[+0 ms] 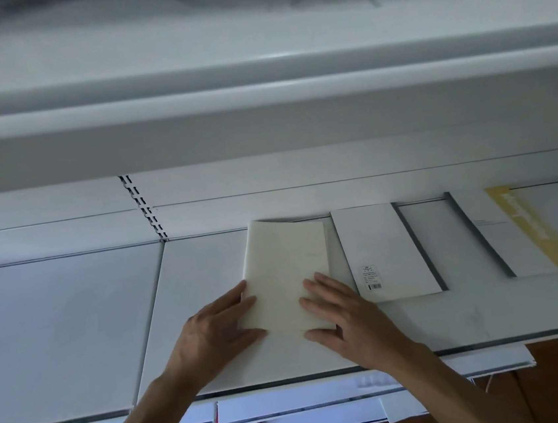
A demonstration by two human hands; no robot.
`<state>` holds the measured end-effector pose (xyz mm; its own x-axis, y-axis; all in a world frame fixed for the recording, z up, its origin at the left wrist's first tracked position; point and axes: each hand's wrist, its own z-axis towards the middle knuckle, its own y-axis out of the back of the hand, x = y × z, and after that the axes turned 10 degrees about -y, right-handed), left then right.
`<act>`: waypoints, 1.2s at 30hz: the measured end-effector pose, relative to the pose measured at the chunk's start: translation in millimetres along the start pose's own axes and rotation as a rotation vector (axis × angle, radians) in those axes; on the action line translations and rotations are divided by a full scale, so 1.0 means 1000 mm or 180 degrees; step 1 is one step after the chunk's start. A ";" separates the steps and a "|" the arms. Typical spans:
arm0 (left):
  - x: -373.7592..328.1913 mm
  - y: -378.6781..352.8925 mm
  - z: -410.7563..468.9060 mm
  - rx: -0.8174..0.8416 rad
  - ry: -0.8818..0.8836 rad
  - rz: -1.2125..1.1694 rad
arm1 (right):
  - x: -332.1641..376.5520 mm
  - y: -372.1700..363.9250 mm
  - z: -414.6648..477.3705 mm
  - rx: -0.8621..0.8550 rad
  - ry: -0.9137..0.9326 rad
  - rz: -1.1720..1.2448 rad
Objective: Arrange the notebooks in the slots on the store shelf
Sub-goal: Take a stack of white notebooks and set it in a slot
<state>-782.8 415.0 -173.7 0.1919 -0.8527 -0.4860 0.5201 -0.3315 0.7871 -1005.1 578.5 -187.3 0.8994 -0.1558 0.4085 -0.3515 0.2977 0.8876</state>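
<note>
White store shelf (75, 319) filled the view, with a second shelf edge above and red packaging on the level below.

Progress: two notebooks already lay flat to the right of the hands. A white notebook (377, 245) with a barcode label lay just beside the right hand, against a grey divider (419, 248). A yellow-banded notebook (528, 233) lay further right, past a second divider (479, 235). The third, a cream notebook (283, 266), was on the shelf under both hands, close to the white one, its far corner slightly lifted. It was judged placed but not yet squared. No further loose notebooks were in view, so the remainder could not be assessed.

Hands: the left hand (221, 327) rested on the notebook's left edge, the right hand (347, 317) on its near right corner. Both had fingers extended and spread flat, pressing rather than gripping.
</note>
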 end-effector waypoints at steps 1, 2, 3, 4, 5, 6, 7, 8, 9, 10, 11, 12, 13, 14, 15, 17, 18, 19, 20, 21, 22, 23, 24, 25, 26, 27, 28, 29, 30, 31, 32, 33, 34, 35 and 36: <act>-0.002 -0.003 -0.004 -0.0055 -0.0035 0.0122 | -0.001 0.001 0.000 0.0047 0.0031 0.0011; -0.005 -0.006 -0.008 -0.0117 -0.0068 0.0260 | -0.002 0.002 0.001 0.0108 0.0050 0.0041; -0.007 -0.008 -0.012 -0.0172 -0.0086 0.0386 | -0.003 0.003 0.003 0.0177 0.0069 0.0088; -0.009 -0.010 -0.015 -0.0208 -0.0082 0.0486 | -0.005 0.005 0.006 0.0243 0.0092 0.0138; -0.010 -0.010 -0.016 -0.0232 -0.0058 0.0563 | -0.006 0.006 0.009 0.0296 0.0127 0.0164; -0.010 -0.010 -0.016 -0.0248 -0.0021 0.0622 | -0.008 0.006 0.013 0.0353 0.0172 0.0156; -0.010 -0.010 -0.014 -0.0259 0.0010 0.0667 | -0.009 0.006 0.017 0.0419 0.0222 0.0129; -0.009 -0.009 -0.013 -0.0261 0.0028 0.0708 | -0.009 0.006 0.021 0.0487 0.0254 0.0107; -0.008 -0.007 -0.012 -0.0254 0.0032 0.0750 | -0.009 0.006 0.025 0.0539 0.0266 0.0098; -0.006 -0.006 -0.010 -0.0239 0.0033 0.0787 | -0.008 0.005 0.029 0.0569 0.0277 0.0087; -0.004 -0.003 -0.008 -0.0214 0.0039 0.0795 | -0.006 0.005 0.031 0.0562 0.0294 0.0058; -0.001 -0.001 -0.007 -0.0180 0.0059 0.0751 | -0.004 0.005 0.033 0.0537 0.0282 0.0011; 0.001 0.001 -0.006 -0.0152 0.0088 0.0673 | -0.002 0.004 0.033 0.0502 0.0207 -0.0043; 0.003 0.003 -0.006 -0.0124 0.0110 0.0595 | 0.000 0.004 0.030 0.0451 0.0064 -0.0099; 0.005 0.005 -0.007 -0.0102 0.0106 0.0540 | 0.003 0.004 0.027 0.0343 -0.0073 -0.0151; 0.006 0.006 -0.008 -0.0073 0.0072 0.0439 | 0.007 0.004 0.019 0.0136 -0.0190 -0.0216; 0.007 0.006 -0.008 -0.0044 0.0075 0.0375 | 0.009 0.004 0.017 0.0116 -0.0227 -0.0228; 0.007 0.007 -0.008 -0.0014 0.0078 0.0341 | 0.010 0.004 0.016 0.0135 -0.0269 -0.0239; 0.006 0.007 -0.008 0.0008 0.0071 0.0345 | 0.010 0.006 0.017 0.0202 -0.0322 -0.0243; 0.006 0.007 -0.007 0.0019 0.0049 0.0375 | 0.011 0.008 0.018 0.0279 -0.0377 -0.0234; 0.006 0.007 -0.007 0.0034 0.0025 0.0408 | 0.012 0.011 0.019 0.0374 -0.0435 -0.0212; 0.005 0.007 -0.007 0.0052 0.0014 0.0422 | 0.012 0.012 0.019 0.0447 -0.0469 -0.0201; 0.004 0.008 -0.007 0.0057 0.0020 0.0421 | 0.013 0.014 0.019 0.0519 -0.0495 -0.0203; 0.003 0.008 -0.007 0.0038 0.0036 0.0418 | 0.015 0.016 0.018 0.0576 -0.0516 -0.0202; 0.002 0.008 -0.007 0.0022 0.0065 0.0415 | 0.016 0.017 0.018 0.0616 -0.0543 -0.0183; 0.001 0.009 -0.007 0.0023 0.0094 0.0418 | 0.016 0.018 0.019 0.0625 -0.0551 -0.0171; -0.001 0.009 -0.006 0.0034 0.0119 0.0440 | 0.017 0.019 0.019 0.0624 -0.0534 -0.0204; -0.002 0.009 -0.006 0.0040 0.0135 0.0482 | 0.018 0.020 0.021 0.0616 -0.0484 -0.0290; -0.005 0.010 -0.006 0.0077 0.0170 0.0536 | 0.019 0.020 0.022 0.0562 -0.0404 -0.0397; -0.009 0.012 -0.006 0.0143 0.0229 0.0590 | 0.020 0.021 0.025 0.0484 -0.0327 -0.0482; -0.014 0.013 -0.007 0.0245 0.0314 0.0620 | 0.023 0.024 0.028 0.0391 -0.0276 -0.0531; -0.020 0.015 -0.007 0.0352 0.0415 0.0643 | 0.028 0.027 0.032 0.0278 -0.0247 -0.0533; -0.028 0.018 -0.009 0.0431 0.0539 0.0682 | 0.034 0.029 0.036 0.0150 -0.0230 -0.0487; -0.035 0.023 -0.012 0.0457 0.0668 0.0707 | 0.040 0.031 0.041 0.0021 -0.0225 -0.0401; -0.042 0.030 -0.016 0.0406 0.0807 0.0706 | 0.049 0.032 0.046 -0.0077 -0.0248 -0.0295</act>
<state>-761.9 447.0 -135.8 0.4971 -0.7876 -0.3642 0.3378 -0.2110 0.9173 -984.2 536.8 -129.3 0.9046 -0.2561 0.3409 -0.2605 0.3010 0.9174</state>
